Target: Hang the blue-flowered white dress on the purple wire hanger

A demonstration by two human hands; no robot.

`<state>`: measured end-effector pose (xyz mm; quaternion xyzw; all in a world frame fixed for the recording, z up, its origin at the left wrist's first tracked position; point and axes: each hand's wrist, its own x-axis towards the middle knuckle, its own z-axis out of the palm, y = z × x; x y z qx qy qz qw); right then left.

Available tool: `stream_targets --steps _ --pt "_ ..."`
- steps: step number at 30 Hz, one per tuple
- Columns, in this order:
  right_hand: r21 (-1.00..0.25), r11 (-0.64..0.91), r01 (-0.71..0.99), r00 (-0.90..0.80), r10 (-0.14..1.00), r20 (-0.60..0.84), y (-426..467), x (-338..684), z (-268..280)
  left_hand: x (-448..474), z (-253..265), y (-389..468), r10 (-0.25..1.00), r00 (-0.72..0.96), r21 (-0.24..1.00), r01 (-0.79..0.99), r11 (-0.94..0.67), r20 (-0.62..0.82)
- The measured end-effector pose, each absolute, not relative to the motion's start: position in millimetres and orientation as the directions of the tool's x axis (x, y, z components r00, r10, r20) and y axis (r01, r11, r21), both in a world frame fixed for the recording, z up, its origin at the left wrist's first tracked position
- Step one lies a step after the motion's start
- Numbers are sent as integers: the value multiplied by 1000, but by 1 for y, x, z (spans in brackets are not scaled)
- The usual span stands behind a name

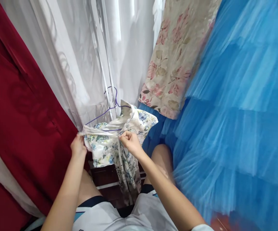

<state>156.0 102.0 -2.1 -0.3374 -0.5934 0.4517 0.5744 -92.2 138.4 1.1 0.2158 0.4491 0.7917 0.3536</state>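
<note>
A white shirt with blue and green flowers (105,150) lies before me, partly on a purple wire hanger (102,114). Its right shoulder sits over the hanger's arm, while the left part of the hanger shows bare above the cloth. My left hand (78,145) is closed on the shirt's left edge. Near the middle, my right hand (130,141) pinches the front edge of the same shirt. The cloth between both hands is stretched into a taut band. Part of the shirt hangs down below my right hand.
Red cloth (21,112) hangs on the left and white curtains (76,57) at the back. A floral cloth with pink blooms (170,73) hangs at the back right. Layered blue tulle (237,134) fills the right side. My knees flank the shirt.
</note>
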Motion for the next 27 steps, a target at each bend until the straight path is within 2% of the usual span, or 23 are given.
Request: stream_targets --steps 3,6,8,10,12,13,15,17,19,22,24,27 --pt "-895 371 -247 82 929 362 107 174 -13 -51 -53 127 846 -526 860 -466 -207 -81" --pt "-805 411 -427 398 885 241 115 213 -34 0 -82 111 919 -387 843 -515 -153 -70" --pt "-757 437 -486 543 830 130 118 240 -55 31 -85 99 957 -284 846 -495 -200 60" --pt "-785 410 -464 603 796 59 115 258 -78 56 -77 88 952 -191 858 -418 -298 238" --pt "-876 349 -332 635 770 65 107 263 -98 75 -65 76 922 -114 866 -317 -386 369" --pt "-918 328 -224 642 758 115 100 260 -106 82 -59 70 910 -75 869 -272 -413 409" --pt "-942 335 -19 531 802 275 84 248 -112 93 -50 61 890 7 873 -201 -445 456" --pt "-929 369 7 228 904 361 68 231 -107 97 -46 56 882 31 874 -153 -461 470" --pt "-942 320 -102 -109 938 330 55 214 -94 92 -46 54 888 -25 881 -113 -460 460" --pt "-964 189 -187 -407 878 252 44 198 -74 66 -50 51 900 -63 900 -39 -435 432" --pt "-978 110 -176 -529 828 188 41 194 -63 41 -54 45 925 62 927 -47 -373 376" --pt "-990 36 -138 -558 822 108 40 197 -48 6 -64 29 901 384 977 -134 -164 204"
